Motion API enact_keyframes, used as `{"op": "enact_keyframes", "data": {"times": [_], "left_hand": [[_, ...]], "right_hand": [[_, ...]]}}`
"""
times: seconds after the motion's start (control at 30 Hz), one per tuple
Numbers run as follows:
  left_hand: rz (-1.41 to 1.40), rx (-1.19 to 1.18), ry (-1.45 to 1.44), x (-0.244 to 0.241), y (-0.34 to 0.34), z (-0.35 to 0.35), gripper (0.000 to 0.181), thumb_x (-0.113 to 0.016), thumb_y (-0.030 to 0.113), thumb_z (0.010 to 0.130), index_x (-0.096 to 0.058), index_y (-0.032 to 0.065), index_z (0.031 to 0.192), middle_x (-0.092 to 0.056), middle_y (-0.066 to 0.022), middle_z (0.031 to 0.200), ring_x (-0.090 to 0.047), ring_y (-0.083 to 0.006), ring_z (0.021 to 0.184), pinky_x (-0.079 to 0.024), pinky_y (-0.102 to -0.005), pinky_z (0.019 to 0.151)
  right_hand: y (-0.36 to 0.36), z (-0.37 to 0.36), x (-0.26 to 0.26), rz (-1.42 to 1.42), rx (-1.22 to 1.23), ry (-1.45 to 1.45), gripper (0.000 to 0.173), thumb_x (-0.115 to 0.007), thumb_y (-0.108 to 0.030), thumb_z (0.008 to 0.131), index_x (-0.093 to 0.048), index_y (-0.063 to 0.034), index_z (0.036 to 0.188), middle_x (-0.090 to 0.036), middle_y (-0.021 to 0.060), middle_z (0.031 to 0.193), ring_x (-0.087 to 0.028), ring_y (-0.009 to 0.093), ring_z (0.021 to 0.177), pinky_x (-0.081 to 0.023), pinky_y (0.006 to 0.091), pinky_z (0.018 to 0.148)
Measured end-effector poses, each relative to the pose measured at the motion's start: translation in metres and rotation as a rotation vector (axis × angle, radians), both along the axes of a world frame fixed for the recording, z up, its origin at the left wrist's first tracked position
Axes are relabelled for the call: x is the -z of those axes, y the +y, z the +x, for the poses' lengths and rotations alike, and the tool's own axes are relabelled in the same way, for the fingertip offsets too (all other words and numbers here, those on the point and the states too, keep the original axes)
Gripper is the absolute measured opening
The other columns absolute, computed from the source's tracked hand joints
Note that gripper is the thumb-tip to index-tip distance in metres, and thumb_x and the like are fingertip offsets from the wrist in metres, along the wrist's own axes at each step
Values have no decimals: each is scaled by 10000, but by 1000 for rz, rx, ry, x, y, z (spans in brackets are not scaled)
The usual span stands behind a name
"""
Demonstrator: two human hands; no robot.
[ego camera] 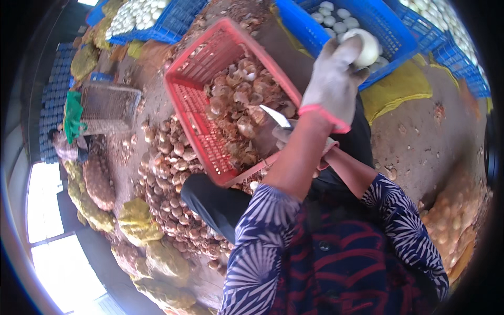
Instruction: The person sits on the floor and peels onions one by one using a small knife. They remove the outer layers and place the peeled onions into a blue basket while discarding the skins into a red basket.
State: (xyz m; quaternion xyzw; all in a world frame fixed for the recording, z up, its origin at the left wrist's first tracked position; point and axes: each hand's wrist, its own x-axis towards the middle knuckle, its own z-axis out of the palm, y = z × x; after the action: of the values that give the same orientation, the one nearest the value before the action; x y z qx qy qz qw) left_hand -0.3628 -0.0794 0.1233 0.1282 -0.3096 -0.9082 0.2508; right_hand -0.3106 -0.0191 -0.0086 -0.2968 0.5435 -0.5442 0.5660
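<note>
My left hand point(332, 80), in a pale glove with a pink cuff, reaches across to the right and grips a peeled white onion point(365, 47). The onion is over the near part of a blue plastic crate point(388, 23), where several peeled onions point(340, 23) lie. Under my left forearm, my gloved right hand point(282, 136) is partly hidden and holds a knife point(275, 115) with its blade pointing up and left. That blade is above a red plastic crate point(189, 130) of onion skins point(240, 102), tilted against my legs.
Unpeeled onions point(165, 177) are heaped on the floor left of the red crate. More blue crates point(173, 23) of peeled onions stand farther off. Mesh sacks point(96, 181) line the left side, near a person point(69, 145). A wire-mesh basket point(110, 108) and a yellow sack point(397, 90) lie about.
</note>
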Motion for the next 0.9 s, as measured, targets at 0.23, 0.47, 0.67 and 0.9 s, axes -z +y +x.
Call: {"op": "enact_keyframes", "data": {"times": [0.23, 0.47, 0.67, 0.9], "left_hand": [[-173, -267, -154, -11, -6, 115, 623, -718, 222, 874, -462, -55, 1369, -602, -125, 1236, -617, -221, 1041, -509, -367, 865], [-115, -1218, -445, 16, 42, 444, 371, -538, 259, 1021, -600, -72, 1175, -664, -153, 1041, -631, -238, 1014, -517, -403, 897], [511, -1459, -1262, 134, 162, 619, 455, -721, 378, 899, -611, 41, 1184, -637, -62, 1039, -548, -88, 748, -448, -200, 608], [378, -913, -1715, 304, 192, 655, 459, -656, 344, 848, -626, 89, 1229, -624, -166, 1237, -616, -280, 1040, -499, -382, 849]], "right_hand": [[6, -22, -34, 208, -110, -106, 274, -661, -288, 951, -631, -38, 1061, -632, 34, 799, -513, 75, 521, -375, 234, 441], [8, -7, -46, 268, -156, 21, 336, -639, -307, 954, -637, -5, 1101, -636, 33, 770, -492, 64, 474, -349, 218, 404], [-1, 7, -37, 382, -58, 272, 314, -697, -320, 914, -672, -40, 1055, -639, 36, 758, -481, 59, 433, -353, 231, 371], [-5, 10, -26, 365, -29, 350, 284, -706, -336, 907, -670, -71, 1001, -584, -3, 691, -437, 46, 393, -312, 206, 352]]}}
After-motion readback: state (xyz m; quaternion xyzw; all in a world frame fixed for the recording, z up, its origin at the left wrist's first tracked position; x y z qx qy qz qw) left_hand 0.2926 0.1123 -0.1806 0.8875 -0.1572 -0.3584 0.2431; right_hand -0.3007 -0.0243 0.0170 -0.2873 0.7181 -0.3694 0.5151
